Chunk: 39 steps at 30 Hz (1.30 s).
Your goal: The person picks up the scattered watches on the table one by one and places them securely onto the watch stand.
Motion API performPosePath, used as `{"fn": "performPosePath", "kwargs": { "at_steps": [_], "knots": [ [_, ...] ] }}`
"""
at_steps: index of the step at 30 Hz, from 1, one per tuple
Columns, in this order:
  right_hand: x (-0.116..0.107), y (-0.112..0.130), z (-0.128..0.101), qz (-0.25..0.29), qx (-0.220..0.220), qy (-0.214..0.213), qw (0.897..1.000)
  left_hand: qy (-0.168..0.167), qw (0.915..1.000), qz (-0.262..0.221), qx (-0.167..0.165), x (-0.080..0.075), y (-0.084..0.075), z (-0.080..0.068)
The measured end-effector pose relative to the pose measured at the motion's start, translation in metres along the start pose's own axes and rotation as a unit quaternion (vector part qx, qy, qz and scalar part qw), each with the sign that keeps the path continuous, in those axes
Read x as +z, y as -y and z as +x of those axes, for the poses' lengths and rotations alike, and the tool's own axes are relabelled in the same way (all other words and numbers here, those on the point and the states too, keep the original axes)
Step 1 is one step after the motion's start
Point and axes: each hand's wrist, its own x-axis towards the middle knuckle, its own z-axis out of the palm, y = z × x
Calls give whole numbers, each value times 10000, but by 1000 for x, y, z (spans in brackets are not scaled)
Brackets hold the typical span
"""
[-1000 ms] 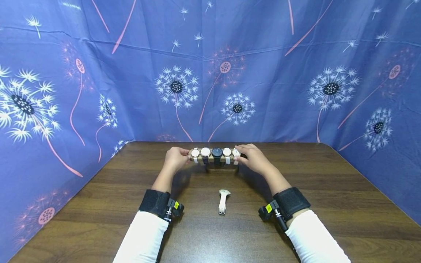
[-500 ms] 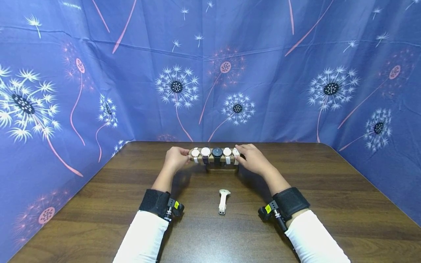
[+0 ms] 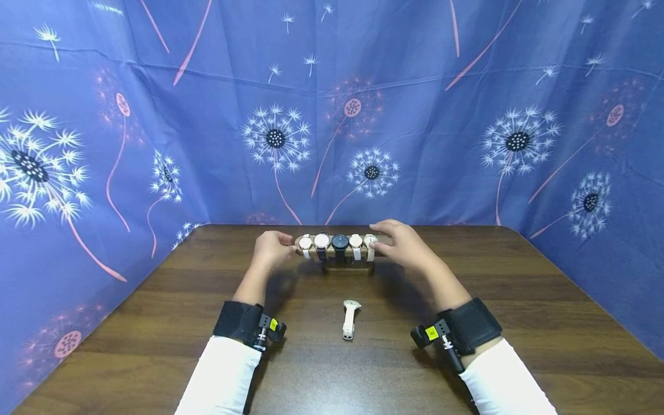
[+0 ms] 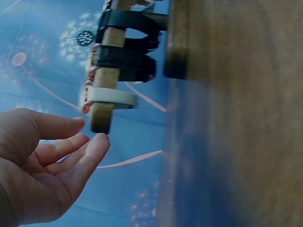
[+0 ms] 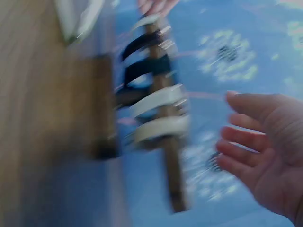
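Observation:
A wooden watch stand near the back of the table carries several watches on its bar. Among them a black-faced watch sits mid-bar, and a cream-strapped watch is rightmost. My left hand is by the bar's left end, thumb and fingers apart; in the left wrist view a fingertip is close to the wooden bar end, contact unclear. My right hand is spread by the right end; the right wrist view shows this hand apart from the bar. A loose white watch lies nearer me.
The brown wooden table reaches back to a blue dandelion-print cloth, which also hangs at both sides. Black straps with small cameras circle both wrists, such as the right wrist strap.
My right hand has moved off the stand's right end, its fingers opening. The left fingers have loosened and shifted slightly left. The stand and the loose watch stay put.

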Motion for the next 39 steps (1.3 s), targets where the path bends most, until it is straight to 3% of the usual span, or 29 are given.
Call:
{"fn": "performPosePath", "kwargs": {
  "at_steps": [6,12,15,24,39],
  "knots": [
    [-17,37,-13,440,-321,1302,9900,30,9979,484,418,-17,-8,-7],
    [5,58,-17,581,-815,2481,9635,184,9945,576,854,-25,-21,-15],
    [21,60,-17,298,-1102,2619,9583,360,9932,534,974,-27,-27,-18],
    [44,58,-16,-147,-1217,2990,9463,671,9887,501,1241,-22,-42,-25],
    [48,52,-16,1,-1370,2810,9499,952,9841,301,1466,-16,-55,-36]
  ]
}}
